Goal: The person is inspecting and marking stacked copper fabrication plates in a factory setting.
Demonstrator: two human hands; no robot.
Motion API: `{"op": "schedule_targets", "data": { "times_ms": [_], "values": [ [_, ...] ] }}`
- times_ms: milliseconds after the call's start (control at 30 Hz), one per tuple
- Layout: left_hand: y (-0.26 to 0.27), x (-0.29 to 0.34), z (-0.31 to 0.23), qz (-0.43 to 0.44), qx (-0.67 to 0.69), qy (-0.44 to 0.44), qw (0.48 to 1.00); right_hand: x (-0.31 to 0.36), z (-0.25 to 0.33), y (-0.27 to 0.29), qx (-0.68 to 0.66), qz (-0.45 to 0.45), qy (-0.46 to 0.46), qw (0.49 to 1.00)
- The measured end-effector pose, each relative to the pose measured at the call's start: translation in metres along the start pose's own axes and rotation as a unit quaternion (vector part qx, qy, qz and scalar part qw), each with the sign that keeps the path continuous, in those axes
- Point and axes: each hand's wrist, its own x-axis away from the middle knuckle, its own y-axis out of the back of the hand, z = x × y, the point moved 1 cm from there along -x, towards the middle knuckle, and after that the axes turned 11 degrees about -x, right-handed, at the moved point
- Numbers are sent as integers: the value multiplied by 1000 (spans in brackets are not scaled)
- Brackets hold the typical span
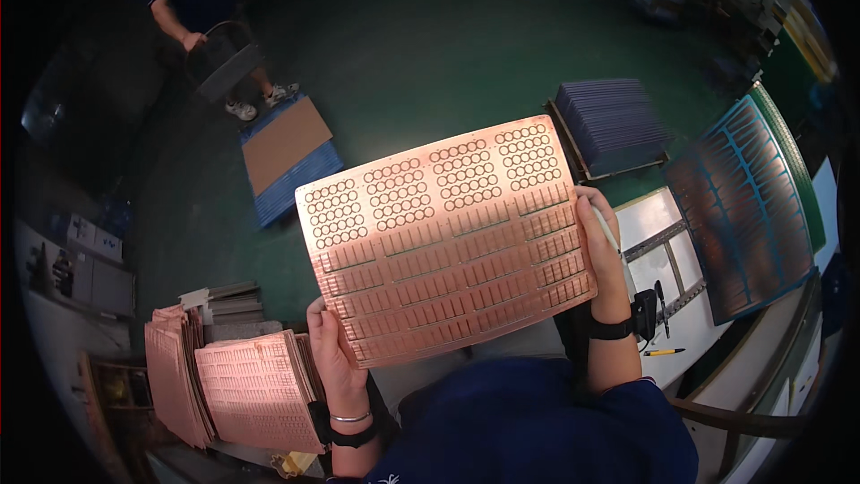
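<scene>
A copper-coloured circuit board panel [448, 255], cut with rows of rings and narrow slots, is held up in front of me and tilted. My left hand [336, 354] is closed on its lower left corner, thumb in front. My right hand [600, 229] grips its right edge, with a pale pen-like stick [606, 227] also lying along the fingers. The fingers behind the panel are hidden. Beside my left hand stands a leaning stack of similar copper panels [251, 390], with a second stack [172, 376] farther left.
At right, a white table [649, 215] bears a metal frame, a yellow pen [665, 352] and a dark pen [661, 305]. A large blue-lined panel [748, 215] leans behind. Dark stacked sheets [614, 125] stand ahead. Another person [193, 0] stands far left near a cardboard-topped blue stack [291, 152].
</scene>
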Motion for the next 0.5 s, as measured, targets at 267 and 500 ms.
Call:
{"op": "schedule_targets", "data": {
  "times_ms": [267, 500],
  "values": [
    [-10, 11, 7, -17, -38, 25, 999, 0, -15, 34, 4, 13, -2, 1000],
    [2, 12, 6, -43, -45, 25, 998, -10, -33, 24, 0, 37, -13, 999]
  ]
}}
